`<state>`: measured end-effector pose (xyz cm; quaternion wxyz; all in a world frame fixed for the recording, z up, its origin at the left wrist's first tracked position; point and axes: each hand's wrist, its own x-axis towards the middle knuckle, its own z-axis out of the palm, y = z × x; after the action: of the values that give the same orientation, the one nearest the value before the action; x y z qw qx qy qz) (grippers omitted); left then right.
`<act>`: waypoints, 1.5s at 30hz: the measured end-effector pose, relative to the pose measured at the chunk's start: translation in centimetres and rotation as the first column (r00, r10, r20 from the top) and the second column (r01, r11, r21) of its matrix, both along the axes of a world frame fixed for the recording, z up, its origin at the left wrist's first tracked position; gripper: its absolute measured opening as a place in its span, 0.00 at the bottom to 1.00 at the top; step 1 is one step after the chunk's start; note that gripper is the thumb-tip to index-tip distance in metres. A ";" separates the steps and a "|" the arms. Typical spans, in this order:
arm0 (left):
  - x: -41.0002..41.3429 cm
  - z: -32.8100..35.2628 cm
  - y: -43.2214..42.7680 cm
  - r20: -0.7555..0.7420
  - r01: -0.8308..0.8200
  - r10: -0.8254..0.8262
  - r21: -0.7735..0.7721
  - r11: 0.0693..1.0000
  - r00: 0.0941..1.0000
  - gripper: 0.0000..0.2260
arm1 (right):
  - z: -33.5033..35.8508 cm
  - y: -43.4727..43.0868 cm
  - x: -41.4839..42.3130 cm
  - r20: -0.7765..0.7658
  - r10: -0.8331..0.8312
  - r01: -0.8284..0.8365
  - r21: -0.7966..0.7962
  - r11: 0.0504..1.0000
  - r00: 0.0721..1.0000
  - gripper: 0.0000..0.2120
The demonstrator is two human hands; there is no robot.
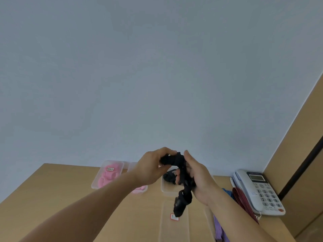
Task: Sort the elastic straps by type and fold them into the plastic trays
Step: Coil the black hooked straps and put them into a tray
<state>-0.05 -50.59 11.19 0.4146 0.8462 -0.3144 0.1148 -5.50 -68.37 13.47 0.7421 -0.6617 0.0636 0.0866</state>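
I hold a black elastic strap (183,194) up in the air above the wooden table (57,187). My left hand (152,166) grips its upper end with curled fingers. My right hand (197,175) holds the middle of the strap against its palm, and the loose end hangs down over a clear tray (164,227) with a small red label. Behind my hands a clear tray (165,188) holds another black strap (169,177). A tray (97,173) at the left holds pink straps (108,173); a second tray with pink straps (139,189) lies partly hidden by my left arm.
A white desk telephone (258,191) stands at the table's right. Red striped straps (243,199) and purple and blue striped straps (220,229) lie beside it at my right wrist. A pale wall fills the upper view; a wooden panel (300,154) rises at the right.
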 end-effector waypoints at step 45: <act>0.1 -1.5 -0.1 0.375 0.012 -0.059 0.126 0.992 0.925 0.27 | -0.7 1.5 0.2 0.034 -0.072 0.060 0.277 0.959 0.997 0.22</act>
<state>0.06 -50.68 9.72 0.2961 0.8260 -0.4100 0.2488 -5.33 -66.85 12.72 0.8306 -0.5513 0.0566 0.0552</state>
